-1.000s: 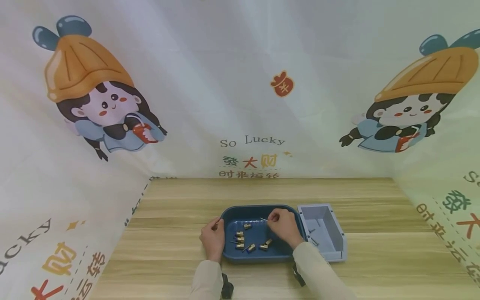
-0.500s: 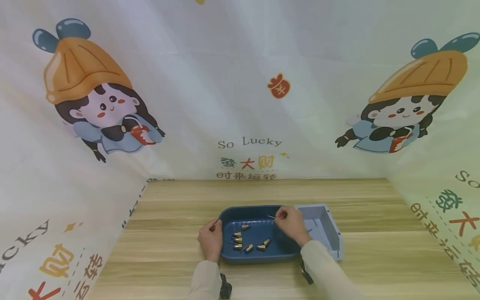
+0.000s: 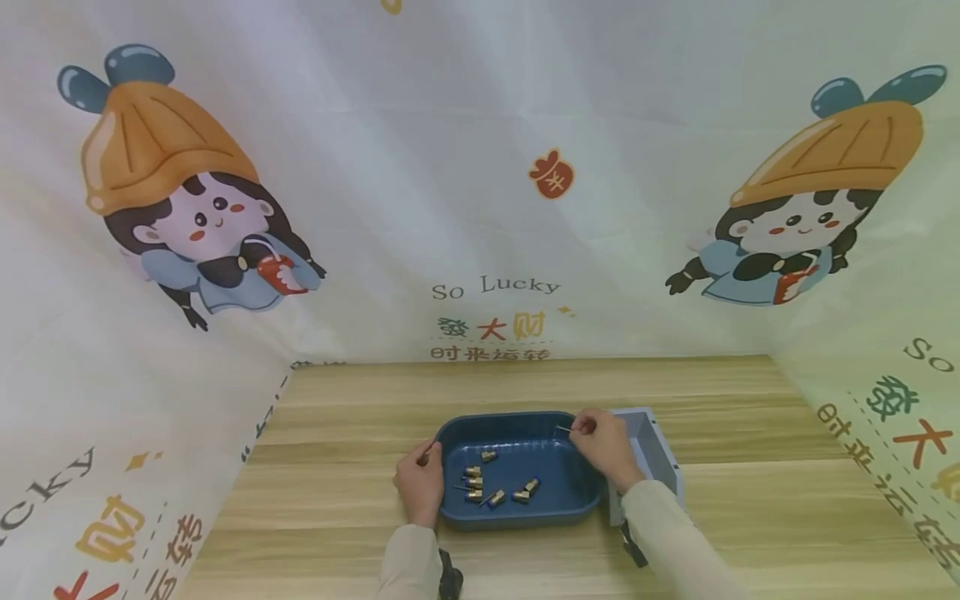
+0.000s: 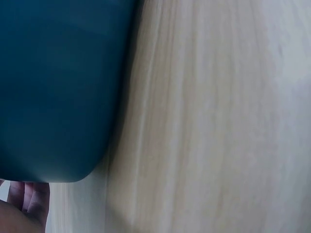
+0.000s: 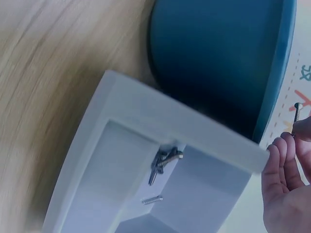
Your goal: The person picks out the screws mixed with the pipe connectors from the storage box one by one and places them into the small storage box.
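Observation:
A blue tray (image 3: 525, 522) holds several brass fittings (image 3: 521, 497) with blue ends, and a few thin screws lie among them. My left hand (image 3: 420, 485) grips the tray's left rim; in the left wrist view its fingers (image 4: 36, 199) show at the tray's edge. Over the tray's right end, my right hand (image 3: 604, 443) pinches a screw (image 5: 297, 115) between thumb and fingertips, its head pointing away from the hand. Beside the tray's right side stands a pale grey bin (image 5: 194, 124), partly hidden by the right forearm in the head view.
Inside the grey bin lie several loose screws (image 5: 163, 162). Both containers stand on a wood-grain table (image 3: 352, 417). A printed white curtain (image 3: 420, 167) encloses the table at the back and both sides.
My right hand has moved right with the pinched screw, from above the tray's middle-right toward the grey bin. The left hand keeps its place on the tray's rim.

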Demonstrator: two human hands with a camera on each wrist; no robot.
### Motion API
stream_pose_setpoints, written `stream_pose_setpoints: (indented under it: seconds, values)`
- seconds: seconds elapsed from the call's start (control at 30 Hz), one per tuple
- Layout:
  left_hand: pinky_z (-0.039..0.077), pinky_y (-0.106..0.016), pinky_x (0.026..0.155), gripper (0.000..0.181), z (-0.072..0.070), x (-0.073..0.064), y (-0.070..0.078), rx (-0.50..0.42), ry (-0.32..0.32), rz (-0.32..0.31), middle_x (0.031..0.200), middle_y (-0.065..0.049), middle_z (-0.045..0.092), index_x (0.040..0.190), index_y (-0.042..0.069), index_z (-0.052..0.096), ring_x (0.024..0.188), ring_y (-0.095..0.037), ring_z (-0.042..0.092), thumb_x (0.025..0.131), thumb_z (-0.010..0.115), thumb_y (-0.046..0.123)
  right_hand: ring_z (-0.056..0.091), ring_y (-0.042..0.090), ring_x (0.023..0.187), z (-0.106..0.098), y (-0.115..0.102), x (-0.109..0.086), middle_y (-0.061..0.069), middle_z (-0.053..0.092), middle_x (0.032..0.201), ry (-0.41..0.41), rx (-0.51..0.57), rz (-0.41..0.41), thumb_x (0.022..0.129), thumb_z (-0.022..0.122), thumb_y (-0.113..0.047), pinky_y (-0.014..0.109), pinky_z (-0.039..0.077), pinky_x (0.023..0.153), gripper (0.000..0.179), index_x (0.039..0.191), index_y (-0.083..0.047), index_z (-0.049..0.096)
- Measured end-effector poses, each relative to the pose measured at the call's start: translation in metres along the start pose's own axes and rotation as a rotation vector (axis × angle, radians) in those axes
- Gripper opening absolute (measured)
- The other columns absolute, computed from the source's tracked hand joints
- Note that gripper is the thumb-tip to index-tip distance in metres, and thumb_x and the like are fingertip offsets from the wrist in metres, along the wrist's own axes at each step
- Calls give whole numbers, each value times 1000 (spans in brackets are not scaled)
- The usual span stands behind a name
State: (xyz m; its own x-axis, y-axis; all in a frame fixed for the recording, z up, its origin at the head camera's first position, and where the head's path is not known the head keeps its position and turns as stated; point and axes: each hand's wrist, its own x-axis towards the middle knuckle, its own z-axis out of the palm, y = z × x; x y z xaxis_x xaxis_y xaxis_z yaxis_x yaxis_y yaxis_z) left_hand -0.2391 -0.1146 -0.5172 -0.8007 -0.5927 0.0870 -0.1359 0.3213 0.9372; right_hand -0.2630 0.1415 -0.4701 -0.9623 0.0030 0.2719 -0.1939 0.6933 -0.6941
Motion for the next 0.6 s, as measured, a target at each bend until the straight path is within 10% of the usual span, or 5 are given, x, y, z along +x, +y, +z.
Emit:
stream_pose_setpoints:
  seconds: [0.6]
  values:
    - [48,-47,78,23,1,0,-2,8,6,18,92,-20,72,105,1,72,85,-34,65,88,64,15,51,13,62,-31,24,-5,5,60,66,37,-15,46,74,64,-2,26,41,59,4,71,-4,62]
